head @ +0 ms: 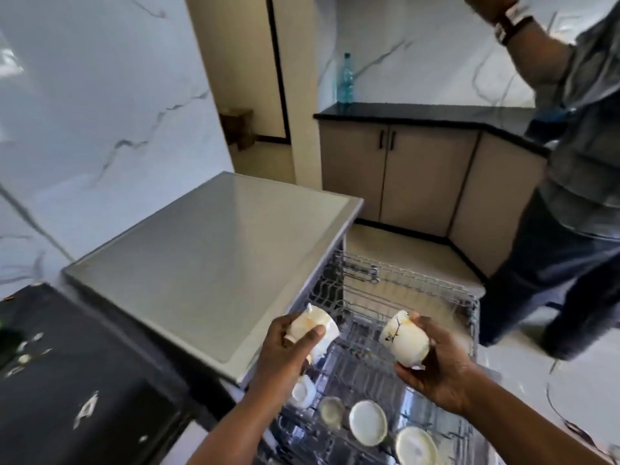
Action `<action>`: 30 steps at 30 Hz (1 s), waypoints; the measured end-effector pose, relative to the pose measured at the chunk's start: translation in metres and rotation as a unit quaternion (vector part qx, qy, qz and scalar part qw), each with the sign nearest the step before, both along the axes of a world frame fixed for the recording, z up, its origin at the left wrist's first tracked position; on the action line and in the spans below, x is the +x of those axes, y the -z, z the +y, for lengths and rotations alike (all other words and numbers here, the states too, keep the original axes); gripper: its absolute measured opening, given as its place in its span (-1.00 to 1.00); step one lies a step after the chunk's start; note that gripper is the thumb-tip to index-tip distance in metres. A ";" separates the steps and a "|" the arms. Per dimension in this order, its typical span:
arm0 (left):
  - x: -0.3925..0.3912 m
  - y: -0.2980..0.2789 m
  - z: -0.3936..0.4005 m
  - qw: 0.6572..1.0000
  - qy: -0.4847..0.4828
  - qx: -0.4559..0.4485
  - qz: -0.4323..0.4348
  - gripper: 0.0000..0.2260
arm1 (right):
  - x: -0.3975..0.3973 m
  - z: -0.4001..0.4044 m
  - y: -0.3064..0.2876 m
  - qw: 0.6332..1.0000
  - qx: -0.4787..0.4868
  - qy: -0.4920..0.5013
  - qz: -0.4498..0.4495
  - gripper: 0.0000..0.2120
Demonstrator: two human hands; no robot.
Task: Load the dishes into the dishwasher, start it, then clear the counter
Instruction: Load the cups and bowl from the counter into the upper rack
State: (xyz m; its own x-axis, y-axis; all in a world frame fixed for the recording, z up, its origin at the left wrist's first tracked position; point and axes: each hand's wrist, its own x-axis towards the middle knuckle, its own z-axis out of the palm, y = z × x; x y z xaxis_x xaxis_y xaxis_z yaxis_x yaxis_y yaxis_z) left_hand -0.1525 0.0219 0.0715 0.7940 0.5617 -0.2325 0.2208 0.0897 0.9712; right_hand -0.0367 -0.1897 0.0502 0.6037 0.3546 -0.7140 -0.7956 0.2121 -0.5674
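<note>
A: What do the hands have?

B: The left hand (285, 344) curls its fingers and thumb round a white cup (313, 328), tipped on its side. The right hand (436, 367) grips a second cup (404, 338) from beneath, also tilted.

A: And where are they?

B: Both cups hang over the pulled-out dishwasher rack (402, 297), the left one by the dishwasher's grey top (214, 263), the right one nearer the rack's middle.

A: Anything already loaded?

B: Several white cups sit upturned (367, 421) in the near part of the rack, below the hands. Another person (570, 162) stands far right, beside a black counter (419, 112) bearing a blue bottle (345, 78).
</note>
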 end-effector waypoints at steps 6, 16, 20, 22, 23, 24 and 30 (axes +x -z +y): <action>0.051 0.072 -0.047 0.979 0.052 0.053 0.187 -0.42 | 0.046 -0.090 0.055 0.997 -0.050 -0.001 0.065 -0.47; 0.077 0.131 -0.021 0.928 0.110 0.126 0.334 -0.42 | 0.060 -0.061 0.115 0.948 -0.223 -0.223 -0.035 -0.52; 0.108 0.154 -0.011 0.903 0.181 0.155 0.358 -0.41 | 0.063 -0.034 0.139 0.838 -0.382 -0.343 -0.184 -0.32; 0.121 0.167 -0.008 0.888 0.207 0.192 0.364 -0.36 | 0.063 -0.021 0.145 0.787 -0.414 -0.388 -0.242 -0.29; 0.128 0.174 -0.006 0.880 0.217 0.217 0.364 -0.33 | 0.063 -0.014 0.150 0.767 -0.424 -0.403 -0.262 -0.29; 0.135 0.181 -0.004 0.870 0.227 0.242 0.366 -0.32 | 0.064 -0.007 0.155 0.750 -0.432 -0.418 -0.277 -0.29; 0.165 0.218 0.003 0.802 0.280 0.376 0.371 -0.46 | 0.073 0.036 0.181 0.685 -0.473 -0.469 -0.296 -0.26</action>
